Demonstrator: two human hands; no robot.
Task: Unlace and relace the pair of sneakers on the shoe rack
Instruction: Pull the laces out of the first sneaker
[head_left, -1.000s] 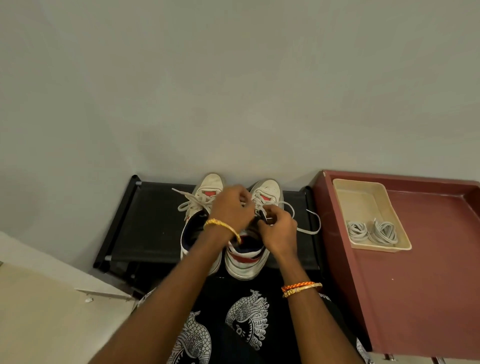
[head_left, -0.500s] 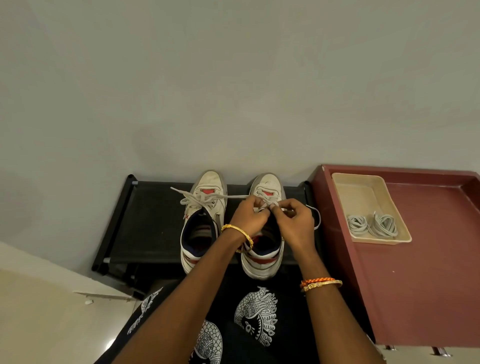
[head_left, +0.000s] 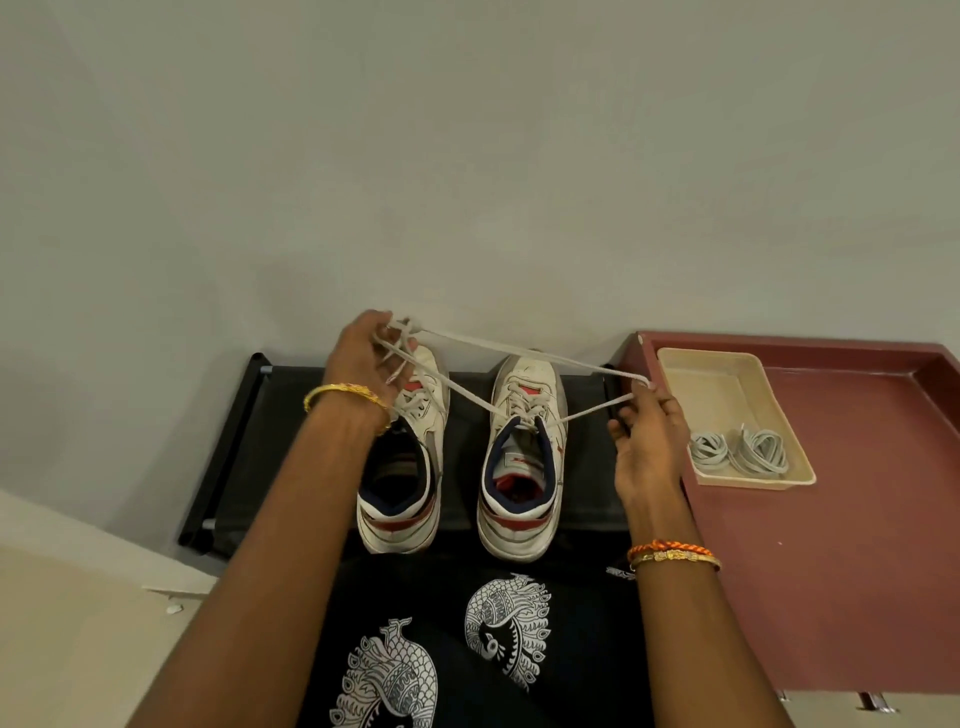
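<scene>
1. Plain grey wall (head_left: 467, 156) fills the upper view; below it a low black shoe rack (head_left: 291, 415) stands against the wall, with a dark red table (head_left: 857, 545) just beside it on the right.
2. Both white sneakers sit side by side on the rack, toes to the wall: the left sneaker (head_left: 405, 467) and the right sneaker (head_left: 524, 457).
3. On the red table a cream tray (head_left: 727, 374) holds two coiled grey spare laces (head_left: 743, 452).
4. Left hand (head_left: 363, 353) is raised over the left sneaker's toe, fingers curled round one part of the white lace (head_left: 519, 351).
5. Right hand (head_left: 649, 431) pinches the lace's other part at its fingertips, near the table edge.
6. Both strands run taut from the right sneaker's top eyelets, so the knot looks undone; I judge unlacing of this shoe has just begun.
7. Next, the lace needs slackening and drawing out eyelet by eyelet, which calls for a steady shoe.
</scene>
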